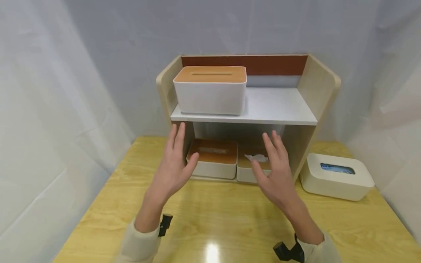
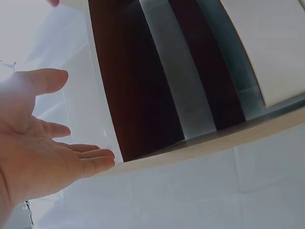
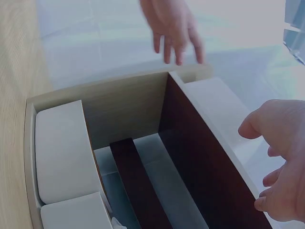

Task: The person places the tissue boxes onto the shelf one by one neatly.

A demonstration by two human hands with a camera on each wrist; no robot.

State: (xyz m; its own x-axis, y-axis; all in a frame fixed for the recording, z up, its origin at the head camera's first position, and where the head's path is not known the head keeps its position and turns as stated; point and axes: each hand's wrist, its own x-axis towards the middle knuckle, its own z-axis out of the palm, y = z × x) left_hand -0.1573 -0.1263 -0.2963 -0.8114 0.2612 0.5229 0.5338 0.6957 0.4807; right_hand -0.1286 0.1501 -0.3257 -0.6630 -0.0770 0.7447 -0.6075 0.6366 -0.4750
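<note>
1. Left hand, left of centre: fingers extended, grasping nothing. Fingertips appear by the shelf edge; contact cannot be told.
2. Right hand, right of centre: fingers spread, also grasping nothing.
3. The tall box stands at upper centre, on the shelf's left part. It is probably light and stiff, with smooth, slightly slippery walls. Best held low on both end walls; the lid might lift off.
4. Left low box and right low box sit side by side at mid-frame, under the shelf. Their front walls look easiest to reach; the tissue would likely tear.
5. The cream box lies at right, on the table.
</note>
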